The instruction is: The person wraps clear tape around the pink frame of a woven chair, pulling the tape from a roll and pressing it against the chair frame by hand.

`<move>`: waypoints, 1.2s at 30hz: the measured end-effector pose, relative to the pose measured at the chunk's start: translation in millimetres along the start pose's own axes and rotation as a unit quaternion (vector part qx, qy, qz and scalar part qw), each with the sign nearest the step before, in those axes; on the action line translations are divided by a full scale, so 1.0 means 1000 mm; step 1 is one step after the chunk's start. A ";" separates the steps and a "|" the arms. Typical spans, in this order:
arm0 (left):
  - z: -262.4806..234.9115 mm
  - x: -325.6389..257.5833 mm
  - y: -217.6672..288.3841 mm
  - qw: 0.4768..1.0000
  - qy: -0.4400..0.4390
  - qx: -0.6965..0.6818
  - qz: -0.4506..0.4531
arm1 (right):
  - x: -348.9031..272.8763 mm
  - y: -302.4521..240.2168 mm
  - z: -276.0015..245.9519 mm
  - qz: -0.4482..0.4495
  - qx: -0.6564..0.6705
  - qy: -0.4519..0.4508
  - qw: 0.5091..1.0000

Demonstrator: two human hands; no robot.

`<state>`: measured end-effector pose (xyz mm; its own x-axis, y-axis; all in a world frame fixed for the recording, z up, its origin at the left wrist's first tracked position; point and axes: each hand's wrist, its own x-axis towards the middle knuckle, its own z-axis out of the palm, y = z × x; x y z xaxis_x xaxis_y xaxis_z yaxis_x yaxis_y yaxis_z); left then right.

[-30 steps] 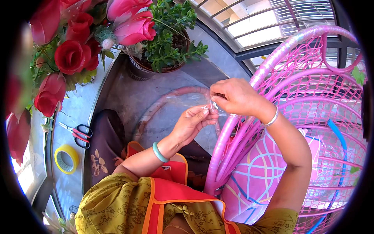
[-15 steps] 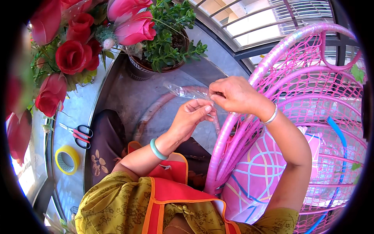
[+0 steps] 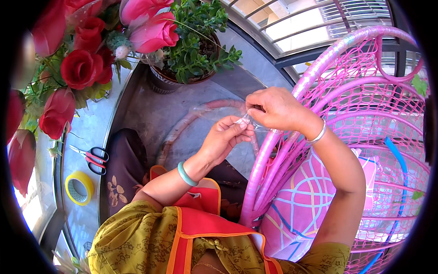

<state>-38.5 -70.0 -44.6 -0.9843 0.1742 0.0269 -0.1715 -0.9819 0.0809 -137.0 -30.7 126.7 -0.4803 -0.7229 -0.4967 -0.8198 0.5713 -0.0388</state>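
Barred window (image 3: 296,18) and grey ledge (image 3: 82,219) border the spot, with a potted plant (image 3: 191,59) below the window and red and pink roses (image 3: 82,68) at upper left. Clear film (image 3: 216,112) is located between the two hands, in front of a curved tube (image 3: 169,139). Left hand (image 3: 228,137): grip narrow, pinching the film's gathered part, apparently to steady it. Right hand (image 3: 276,108): grip narrow, just beside the left one, seemingly on the same film; two close holds presumably suit so thin and slippery a sheet. Whether the film is joined to the pink chair (image 3: 258,172) cannot be told. Scissors (image 3: 86,154) and yellow tape (image 3: 68,188) lie near each other on the ledge, likely placed there for easy reach. Patterned cushion (image 3: 301,196) rests against the chair's netting, probably as seat padding.
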 end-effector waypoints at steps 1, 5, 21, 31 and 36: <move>0.001 0.000 -0.001 1.000 -0.006 -0.018 0.006 | 0.000 0.000 0.000 -0.001 0.002 0.002 1.000; 0.003 0.002 -0.007 0.997 0.009 -0.063 0.037 | 0.001 0.002 0.002 -0.014 -0.010 0.015 1.000; -0.002 -0.021 -0.042 0.951 0.132 0.212 0.183 | -0.007 0.006 0.015 -0.055 -0.034 0.028 0.998; -0.002 -0.023 -0.023 0.986 0.136 0.055 0.075 | -0.005 0.012 0.013 -0.055 -0.035 0.028 0.997; 0.001 -0.017 -0.015 0.994 0.086 0.012 0.059 | -0.003 0.010 0.011 -0.054 -0.030 0.023 0.998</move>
<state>-18.7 -57.7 -45.2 -0.9902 0.0409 -0.1334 -0.0558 -0.9923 0.1102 -140.5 -18.2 118.4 -0.4016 -0.7965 -0.4519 -0.8839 0.4662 -0.0362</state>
